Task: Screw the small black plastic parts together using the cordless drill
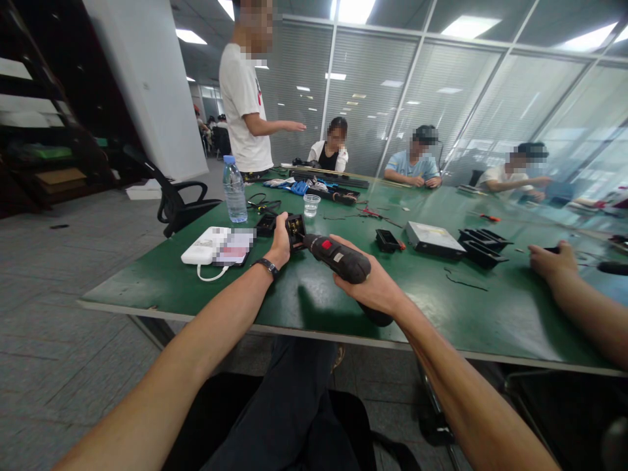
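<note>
Gripped: driver (341,260) in R hand (375,288), L hand (280,245) half-hiding blk part (295,228)

Two bare forearms with no sleeves in view, left hand (280,245), right hand (375,288), a dark wristband (267,265) on the left wrist, dark trousers (289,405) covering the legs below

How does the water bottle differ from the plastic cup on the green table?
The water bottle is tall, blue-capped and shut; the plastic cup is short, open-topped and looks empty. The bottle stands nearer the table's left edge, the cup farther in. Both are clear, upright and apart from either hand.
</note>
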`<action>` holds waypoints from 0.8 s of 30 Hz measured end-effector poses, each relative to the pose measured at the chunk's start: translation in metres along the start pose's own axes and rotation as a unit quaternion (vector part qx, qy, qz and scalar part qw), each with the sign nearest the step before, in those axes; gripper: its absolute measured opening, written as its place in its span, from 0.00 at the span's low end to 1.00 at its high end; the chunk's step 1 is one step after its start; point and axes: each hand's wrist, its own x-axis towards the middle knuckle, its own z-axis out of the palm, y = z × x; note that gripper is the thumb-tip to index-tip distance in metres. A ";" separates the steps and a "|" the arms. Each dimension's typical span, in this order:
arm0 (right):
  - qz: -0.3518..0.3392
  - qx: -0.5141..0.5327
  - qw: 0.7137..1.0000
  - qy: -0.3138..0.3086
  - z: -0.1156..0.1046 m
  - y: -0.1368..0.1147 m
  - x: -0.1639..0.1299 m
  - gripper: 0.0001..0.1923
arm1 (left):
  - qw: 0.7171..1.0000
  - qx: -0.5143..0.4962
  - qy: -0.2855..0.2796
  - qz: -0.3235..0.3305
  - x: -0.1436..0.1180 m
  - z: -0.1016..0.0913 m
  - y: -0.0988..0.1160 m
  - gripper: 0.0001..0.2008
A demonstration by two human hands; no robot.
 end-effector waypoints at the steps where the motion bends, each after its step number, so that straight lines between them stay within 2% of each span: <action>1: 0.002 0.000 1.000 0.000 0.000 0.000 0.000 0.45 | 1.000 -0.002 0.001 0.000 0.000 0.000 0.000 0.23; 24: 0.002 0.005 1.000 0.006 0.000 -0.001 0.000 0.46 | 1.000 -0.006 0.006 -0.010 -0.002 0.001 0.002 0.23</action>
